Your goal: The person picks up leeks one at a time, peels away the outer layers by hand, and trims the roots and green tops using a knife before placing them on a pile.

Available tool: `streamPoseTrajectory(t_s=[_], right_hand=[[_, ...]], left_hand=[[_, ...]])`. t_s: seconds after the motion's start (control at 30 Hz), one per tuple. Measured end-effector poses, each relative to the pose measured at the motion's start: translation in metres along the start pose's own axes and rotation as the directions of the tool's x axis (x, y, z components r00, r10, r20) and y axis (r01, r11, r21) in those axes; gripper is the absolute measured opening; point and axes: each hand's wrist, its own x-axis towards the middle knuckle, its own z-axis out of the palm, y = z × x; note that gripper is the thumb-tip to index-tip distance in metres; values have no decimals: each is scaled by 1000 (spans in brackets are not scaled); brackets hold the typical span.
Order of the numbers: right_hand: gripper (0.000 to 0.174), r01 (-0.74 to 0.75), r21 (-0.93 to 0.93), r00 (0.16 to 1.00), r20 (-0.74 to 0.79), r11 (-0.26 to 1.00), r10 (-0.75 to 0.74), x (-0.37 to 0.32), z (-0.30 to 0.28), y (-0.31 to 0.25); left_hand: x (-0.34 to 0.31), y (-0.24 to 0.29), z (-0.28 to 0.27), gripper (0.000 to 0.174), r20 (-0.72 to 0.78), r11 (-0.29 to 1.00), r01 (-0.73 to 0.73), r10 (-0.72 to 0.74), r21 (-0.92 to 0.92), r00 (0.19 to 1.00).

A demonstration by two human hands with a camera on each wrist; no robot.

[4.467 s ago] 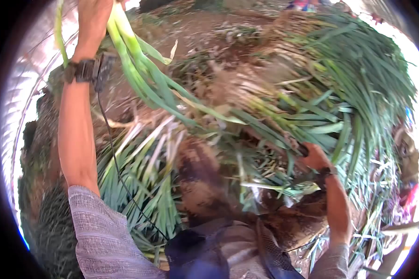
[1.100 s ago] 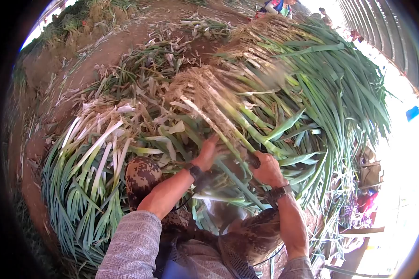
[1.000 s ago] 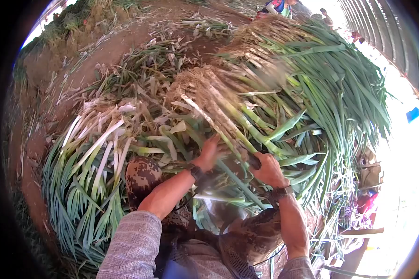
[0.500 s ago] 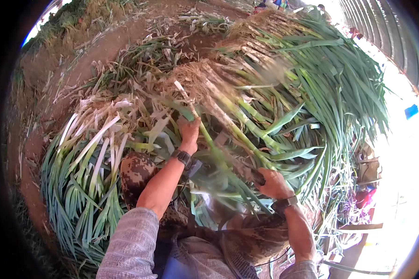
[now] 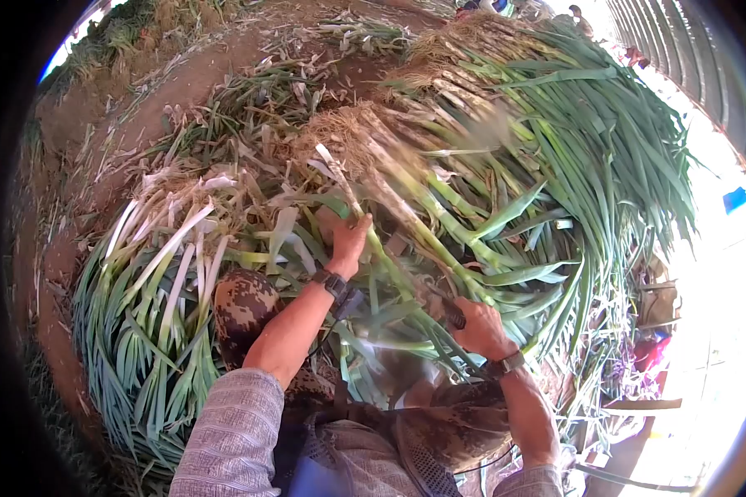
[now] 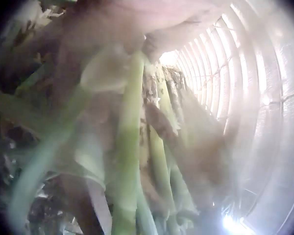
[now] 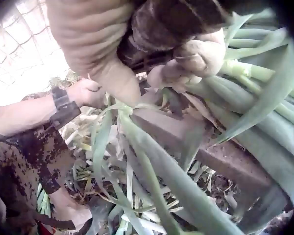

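Observation:
My left hand (image 5: pixel 350 246) grips a leek (image 5: pixel 337 170) partway along its stalk, the pale root end pointing up and away and the green leaves trailing toward my lap. In the left wrist view the green stalk (image 6: pixel 128 147) runs down from the blurred fingers. My right hand (image 5: pixel 479 329) holds a knife by its dark handle (image 7: pixel 171 24); the dirt-covered blade (image 7: pixel 201 144) lies close by the leek's leaves in the right wrist view. Untrimmed leeks with shaggy roots (image 5: pixel 336 137) lie just beyond both hands.
A pile of cleaned leeks (image 5: pixel 157 306) lies left of my camouflage-clad knee (image 5: pixel 244 306). A large heap of leeks (image 5: pixel 588 141) fills the right. Peeled leaf scraps (image 5: pixel 261 124) cover the ground ahead. A ribbed wall (image 5: pixel 688 58) curves at far right.
My left hand, earlier stretched far up left with several leeks, came back, then moved up from the leaves and took hold of one leek's stalk. The right hand kept the knife, shifting slightly down.

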Motion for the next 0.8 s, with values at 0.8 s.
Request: streamPoseTrajectory(t_s=[0.8], right_hand=[[54, -75, 36, 997, 22, 997, 74, 38, 4, -7]], left_hand=[[-56, -49, -19, 33, 526, 922, 388, -331, 3, 783]])
